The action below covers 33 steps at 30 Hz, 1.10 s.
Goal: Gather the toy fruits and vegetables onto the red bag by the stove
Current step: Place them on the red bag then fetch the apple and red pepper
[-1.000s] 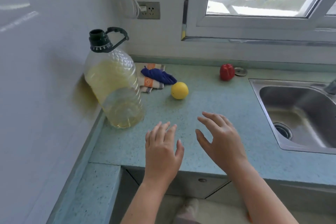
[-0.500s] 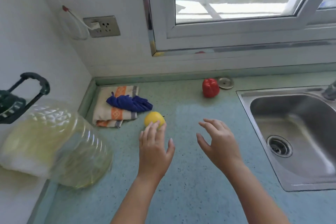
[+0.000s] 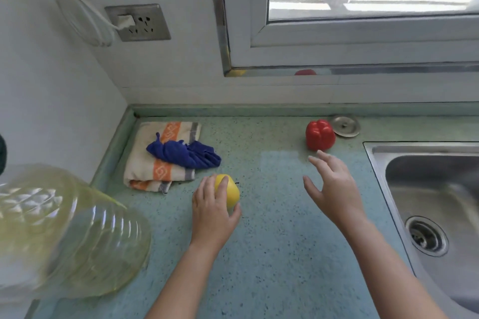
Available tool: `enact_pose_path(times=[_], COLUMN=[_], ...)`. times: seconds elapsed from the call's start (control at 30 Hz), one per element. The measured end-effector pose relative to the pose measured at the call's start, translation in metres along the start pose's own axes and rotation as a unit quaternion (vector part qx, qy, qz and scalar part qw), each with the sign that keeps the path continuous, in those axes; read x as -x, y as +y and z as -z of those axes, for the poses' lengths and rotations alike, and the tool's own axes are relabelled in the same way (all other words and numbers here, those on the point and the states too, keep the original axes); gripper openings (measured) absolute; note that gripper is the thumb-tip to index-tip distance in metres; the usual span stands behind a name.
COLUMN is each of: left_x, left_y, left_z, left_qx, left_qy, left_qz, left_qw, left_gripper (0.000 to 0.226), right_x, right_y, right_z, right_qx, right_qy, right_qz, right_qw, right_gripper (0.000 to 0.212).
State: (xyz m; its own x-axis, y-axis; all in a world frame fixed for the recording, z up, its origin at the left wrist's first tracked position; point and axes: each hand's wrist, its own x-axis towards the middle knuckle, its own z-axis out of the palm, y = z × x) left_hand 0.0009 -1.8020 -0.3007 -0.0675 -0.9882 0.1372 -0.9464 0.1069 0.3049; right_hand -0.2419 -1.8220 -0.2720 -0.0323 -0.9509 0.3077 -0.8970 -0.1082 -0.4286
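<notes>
A yellow toy fruit (image 3: pixel 232 190) lies on the green speckled counter (image 3: pixel 272 254), just right of a folded towel. My left hand (image 3: pixel 212 212) is wrapped over it from the near side, fingers and thumb curled around it. A red toy bell pepper (image 3: pixel 319 134) stands upright near the back wall. My right hand (image 3: pixel 333 186) hovers open a short way in front of the pepper, fingers spread, not touching it. No red bag or stove is in view.
A large oil jug (image 3: pixel 59 235) stands at the left front. A striped towel (image 3: pixel 160 158) with a blue cloth (image 3: pixel 184 154) on it lies in the back corner. A steel sink (image 3: pixel 435 204) fills the right; a metal sink plug (image 3: pixel 346 125) lies beside the pepper.
My view has moved closer over the counter. My left hand reached forward and closed over the yellow fruit. My right hand moved forward toward the red pepper.
</notes>
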Motion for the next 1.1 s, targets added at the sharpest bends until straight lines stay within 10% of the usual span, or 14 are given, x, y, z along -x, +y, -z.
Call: enact_pose_path(times=[1.1], left_x=[-0.030], left_y=[-0.012], left_z=[-0.037], left_qx=[0.078], left_qy=[0.048], left_qz=[0.018], left_qw=[0.996], left_gripper=[0.072], right_x=[-0.105], right_y=[0.065], right_z=[-0.069], right_qx=[0.015], right_qy=[0.021], right_qz=[-0.081], right_qw=[0.996], right_gripper=[0.061])
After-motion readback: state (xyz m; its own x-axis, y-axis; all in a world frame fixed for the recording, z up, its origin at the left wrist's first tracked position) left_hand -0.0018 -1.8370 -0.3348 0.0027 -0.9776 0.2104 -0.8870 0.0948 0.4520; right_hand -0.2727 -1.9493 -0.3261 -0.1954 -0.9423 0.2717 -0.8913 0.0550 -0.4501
